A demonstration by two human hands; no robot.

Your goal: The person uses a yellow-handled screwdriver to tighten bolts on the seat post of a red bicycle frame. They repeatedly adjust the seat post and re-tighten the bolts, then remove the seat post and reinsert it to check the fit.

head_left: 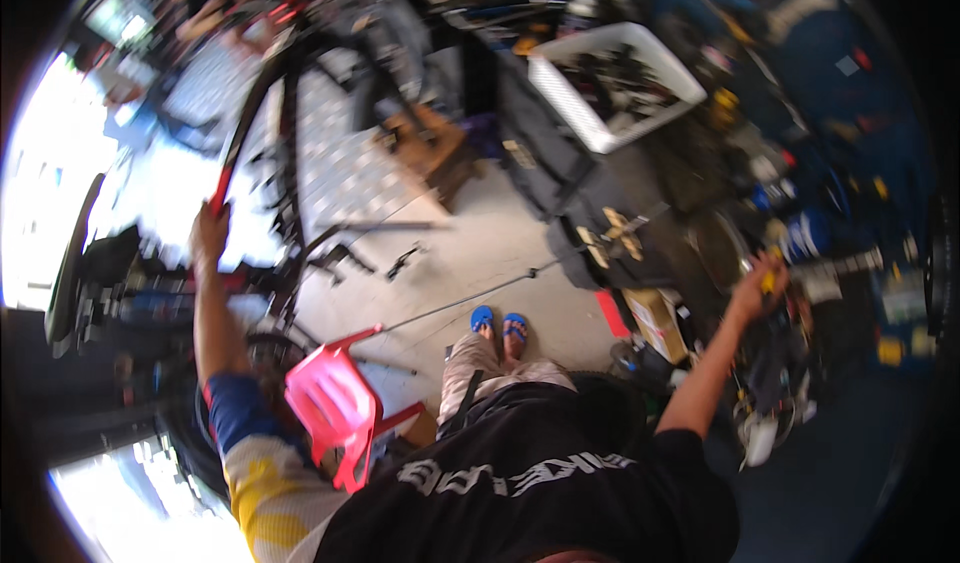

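Note:
My left hand point(208, 231) is wrapped round the red section of a long black and red bar point(232, 163), apparently part of a bike frame, at the left. Out at the right, my right hand point(760, 285) is closed on a small yellow object point(771, 273), perhaps a tool handle, beside a cluttered bench of tools and parts. Motion blur hides the details of both grips. A pink plastic chair point(330, 393) stands below my left hand, near my legs and blue sandals.
A white crate point(555, 88) of dark parts sits on dark cases at the upper right. A wooden box point(420, 153) is ahead, and a thin rod point(450, 295) crosses above the pale floor point(500, 223). Blurred people point(110, 78) appear at the upper left, beside bright openings.

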